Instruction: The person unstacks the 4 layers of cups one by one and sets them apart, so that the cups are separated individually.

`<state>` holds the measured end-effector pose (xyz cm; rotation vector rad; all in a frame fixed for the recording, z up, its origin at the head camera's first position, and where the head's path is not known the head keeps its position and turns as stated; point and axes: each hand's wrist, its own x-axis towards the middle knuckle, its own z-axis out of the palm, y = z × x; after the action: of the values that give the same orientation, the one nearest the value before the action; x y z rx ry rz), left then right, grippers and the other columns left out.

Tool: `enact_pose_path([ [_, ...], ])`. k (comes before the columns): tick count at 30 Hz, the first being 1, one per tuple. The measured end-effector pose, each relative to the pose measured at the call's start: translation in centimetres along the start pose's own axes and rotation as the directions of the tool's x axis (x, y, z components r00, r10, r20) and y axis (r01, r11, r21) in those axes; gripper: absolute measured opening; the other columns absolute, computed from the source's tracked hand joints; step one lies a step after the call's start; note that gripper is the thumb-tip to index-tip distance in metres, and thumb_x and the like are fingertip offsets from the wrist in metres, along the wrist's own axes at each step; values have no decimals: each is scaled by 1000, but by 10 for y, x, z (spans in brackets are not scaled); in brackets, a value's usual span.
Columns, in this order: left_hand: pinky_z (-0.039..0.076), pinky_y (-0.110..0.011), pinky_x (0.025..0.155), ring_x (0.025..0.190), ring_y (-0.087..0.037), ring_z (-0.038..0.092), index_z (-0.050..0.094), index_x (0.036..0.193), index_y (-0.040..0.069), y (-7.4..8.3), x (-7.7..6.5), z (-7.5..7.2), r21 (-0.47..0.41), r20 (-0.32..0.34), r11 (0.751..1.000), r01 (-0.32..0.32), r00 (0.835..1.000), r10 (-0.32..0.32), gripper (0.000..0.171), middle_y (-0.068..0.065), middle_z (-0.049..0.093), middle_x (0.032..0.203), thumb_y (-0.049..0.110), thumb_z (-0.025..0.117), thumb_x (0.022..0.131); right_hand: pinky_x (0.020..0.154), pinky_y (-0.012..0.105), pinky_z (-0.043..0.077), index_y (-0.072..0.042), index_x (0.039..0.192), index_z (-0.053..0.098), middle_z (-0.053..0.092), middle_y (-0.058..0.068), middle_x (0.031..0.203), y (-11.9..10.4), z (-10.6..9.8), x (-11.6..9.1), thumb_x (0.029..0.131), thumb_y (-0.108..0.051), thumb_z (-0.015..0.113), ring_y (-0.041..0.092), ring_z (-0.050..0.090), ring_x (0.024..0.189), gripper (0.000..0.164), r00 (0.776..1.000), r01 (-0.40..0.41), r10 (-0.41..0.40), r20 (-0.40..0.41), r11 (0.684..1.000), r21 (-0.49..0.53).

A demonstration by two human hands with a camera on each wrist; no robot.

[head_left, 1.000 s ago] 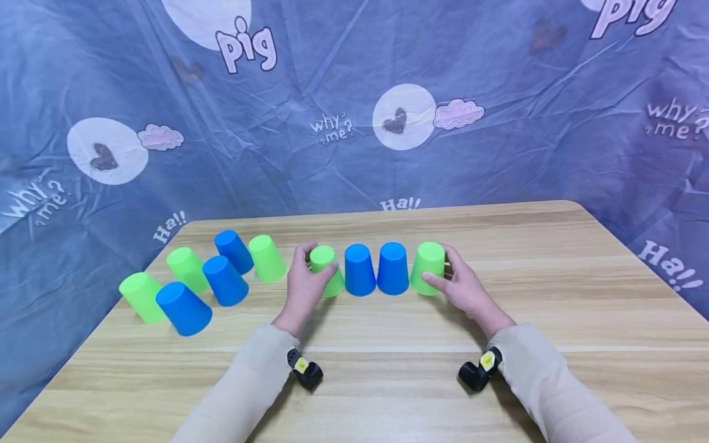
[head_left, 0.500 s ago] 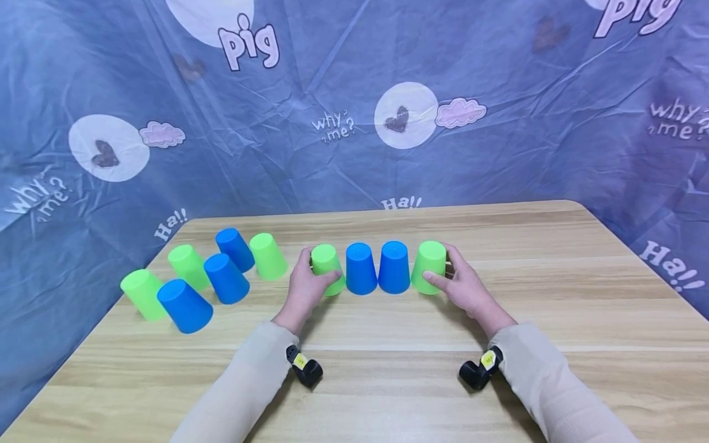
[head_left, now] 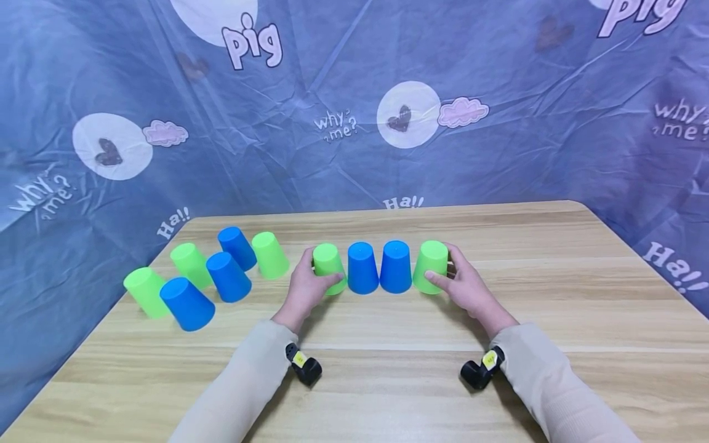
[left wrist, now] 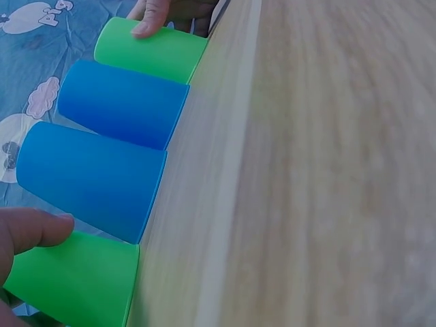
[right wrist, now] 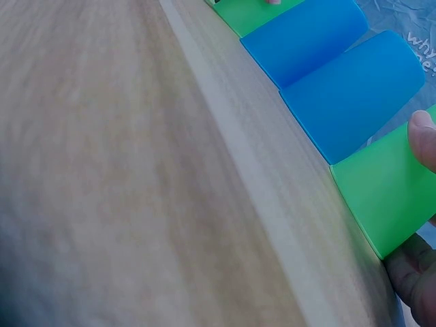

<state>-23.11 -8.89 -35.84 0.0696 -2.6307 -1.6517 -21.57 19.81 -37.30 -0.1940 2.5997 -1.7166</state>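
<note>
Left green cup (head_left: 329, 261) and right green cup (head_left: 432, 259), one in each hand.
Head view: the left hand (head_left: 306, 288) holds the left green cup, and the right hand (head_left: 465, 288) holds the right green cup. The left blue cup (head_left: 362, 269) and right blue cup (head_left: 396, 267) stand between, upside down on the table (head_left: 388, 381), making a side-to-side row. Left wrist view: the row's bottom edges touch. Right wrist view: a thumb (right wrist: 424, 142) presses the right green cup, just beside the right blue cup.
</note>
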Motion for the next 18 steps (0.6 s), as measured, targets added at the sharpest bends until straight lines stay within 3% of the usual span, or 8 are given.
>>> enact_pose_path([
  [10,42,-47,97,116,-31,50,42,132,11,7,-3,-15,98,6,994,-48,999,48,66,-13,54,125,15,76,75,101,59,32,-10,144,22,37,25,133,1,-1,1,90,-14,59,49,36,124,65,1000,17,-17,-2,1000,11],
  [18,44,-45,95,114,-29,52,42,131,12,12,-9,-30,126,33,990,-63,998,59,65,-12,56,122,17,76,75,101,60,32,-10,145,21,36,25,134,1,-1,2,90,-13,59,49,36,125,66,1000,7,-7,5,1000,12],
])
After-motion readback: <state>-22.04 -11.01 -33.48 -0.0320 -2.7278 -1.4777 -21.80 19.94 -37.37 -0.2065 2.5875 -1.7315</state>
